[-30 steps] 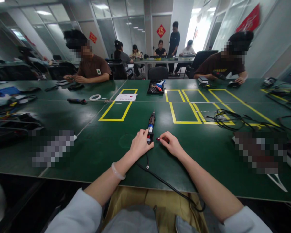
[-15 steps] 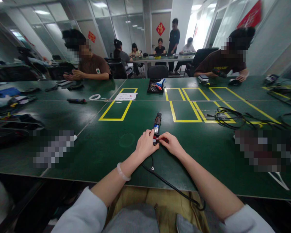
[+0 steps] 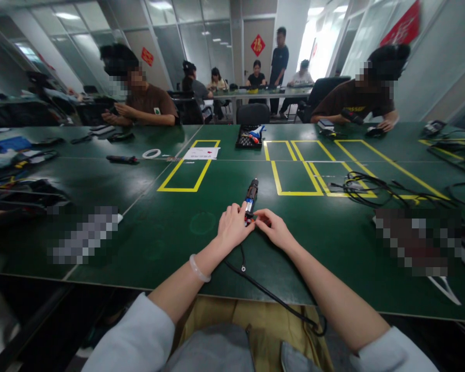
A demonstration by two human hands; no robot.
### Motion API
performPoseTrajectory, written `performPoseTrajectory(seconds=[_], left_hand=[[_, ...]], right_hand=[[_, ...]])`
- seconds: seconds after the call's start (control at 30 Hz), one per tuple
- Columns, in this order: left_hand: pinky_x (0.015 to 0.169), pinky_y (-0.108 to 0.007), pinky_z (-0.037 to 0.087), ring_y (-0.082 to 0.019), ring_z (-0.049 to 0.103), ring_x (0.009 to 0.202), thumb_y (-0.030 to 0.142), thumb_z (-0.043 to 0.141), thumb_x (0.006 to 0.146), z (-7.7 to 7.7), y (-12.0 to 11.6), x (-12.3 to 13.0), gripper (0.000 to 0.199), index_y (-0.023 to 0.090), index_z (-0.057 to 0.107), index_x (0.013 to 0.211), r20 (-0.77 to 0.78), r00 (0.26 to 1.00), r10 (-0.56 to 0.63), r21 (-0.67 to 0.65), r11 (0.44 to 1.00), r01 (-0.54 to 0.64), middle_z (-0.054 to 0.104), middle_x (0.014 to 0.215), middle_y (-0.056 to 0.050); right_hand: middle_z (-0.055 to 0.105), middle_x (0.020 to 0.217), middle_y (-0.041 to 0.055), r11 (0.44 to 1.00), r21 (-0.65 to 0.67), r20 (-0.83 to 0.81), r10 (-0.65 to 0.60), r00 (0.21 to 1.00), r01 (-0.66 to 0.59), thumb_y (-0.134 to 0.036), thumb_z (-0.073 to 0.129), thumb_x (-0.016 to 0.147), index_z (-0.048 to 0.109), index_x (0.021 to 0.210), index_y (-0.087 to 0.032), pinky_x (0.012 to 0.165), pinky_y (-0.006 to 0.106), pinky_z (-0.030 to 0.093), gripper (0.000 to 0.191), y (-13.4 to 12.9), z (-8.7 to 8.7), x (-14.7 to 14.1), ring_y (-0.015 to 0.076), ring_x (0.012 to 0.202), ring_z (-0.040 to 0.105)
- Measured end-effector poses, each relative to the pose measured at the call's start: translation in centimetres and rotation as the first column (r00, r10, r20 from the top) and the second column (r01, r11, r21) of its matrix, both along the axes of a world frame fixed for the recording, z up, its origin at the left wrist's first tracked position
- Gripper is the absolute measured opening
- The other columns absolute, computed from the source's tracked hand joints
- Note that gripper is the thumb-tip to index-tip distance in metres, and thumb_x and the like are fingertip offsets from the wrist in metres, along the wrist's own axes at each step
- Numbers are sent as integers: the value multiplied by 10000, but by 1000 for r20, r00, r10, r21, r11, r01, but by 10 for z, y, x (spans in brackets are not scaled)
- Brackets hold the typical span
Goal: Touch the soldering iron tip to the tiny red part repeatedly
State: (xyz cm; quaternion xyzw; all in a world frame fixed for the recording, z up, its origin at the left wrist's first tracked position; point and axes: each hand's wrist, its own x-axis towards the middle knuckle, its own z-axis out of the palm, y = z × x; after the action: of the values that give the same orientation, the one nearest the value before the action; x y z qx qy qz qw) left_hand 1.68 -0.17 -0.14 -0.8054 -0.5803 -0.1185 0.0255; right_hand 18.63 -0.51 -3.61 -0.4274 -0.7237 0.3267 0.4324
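Observation:
In front of me on the green table lies a slim power tool with its inner parts bared (image 3: 251,194). It has a dark tapered tip, a silver and blue motor section and small red bits at the near end. My left hand (image 3: 232,226) wraps over its near end from the left, fingers closed against it. From the right, my right hand (image 3: 274,227) has thumb and forefinger pinched at the red bits; what they hold is too small to make out. A black power cord (image 3: 271,293) with a small ring terminal (image 3: 243,268) trails from under my left hand toward my lap.
Yellow tape outlines (image 3: 299,193) mark the table ahead. A black tray (image 3: 248,137) with tools stands beyond. Coiled black cables (image 3: 358,187) lie right. A white ring (image 3: 151,154), a white paper sheet (image 3: 201,153) and a dark tool (image 3: 121,159) lie left. Co-workers sit across the table.
Both hands stay at the near end of the tool, with only slight finger shifts. At the far left edge, part of another person's hand has come into view.

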Motion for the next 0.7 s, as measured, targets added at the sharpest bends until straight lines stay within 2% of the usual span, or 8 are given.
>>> performPoseTrajectory(seconds=[0.13, 0.27, 0.47, 0.7], left_hand=[[821, -352, 380, -263, 482, 994, 541, 518, 821, 3, 1, -18, 674, 195, 372, 1381, -26, 1000, -4, 4, 1000, 4, 508, 1085, -121], [822, -356, 378, -267, 488, 989, 550, 491, 833, 6, 3, -51, 663, 196, 381, 1383, -85, 996, 35, 16, 999, -34, 511, 1112, -131], [816, -373, 382, -296, 503, 987, 564, 389, 867, 7, 16, -128, 654, 162, 389, 1383, -197, 961, 192, 34, 981, -189, 513, 1143, -160], [848, -420, 375, -356, 504, 1020, 572, 337, 864, 5, 37, -220, 674, 122, 405, 1361, -280, 884, 375, 52, 925, -376, 503, 1193, -204]], right_hand=[[592, 827, 11, 999, -51, -22, -3, 1000, 1, -274, 520, 878, 584, 1080, -185, 650, 256, 432, 230, 1, -2, 1, 133, 698, 539], [593, 836, 13, 998, -64, -28, 6, 1000, -7, -281, 520, 876, 583, 1075, -187, 654, 258, 435, 229, 1, -1, 2, 132, 701, 539], [590, 840, 10, 998, -65, -4, 16, 1000, -17, -272, 516, 871, 583, 1065, -189, 664, 256, 438, 221, -1, 1, 1, 129, 704, 541], [601, 852, 15, 998, -61, 28, 16, 999, -14, -259, 515, 862, 589, 1055, -187, 661, 256, 439, 220, -2, 3, -1, 131, 707, 542]])
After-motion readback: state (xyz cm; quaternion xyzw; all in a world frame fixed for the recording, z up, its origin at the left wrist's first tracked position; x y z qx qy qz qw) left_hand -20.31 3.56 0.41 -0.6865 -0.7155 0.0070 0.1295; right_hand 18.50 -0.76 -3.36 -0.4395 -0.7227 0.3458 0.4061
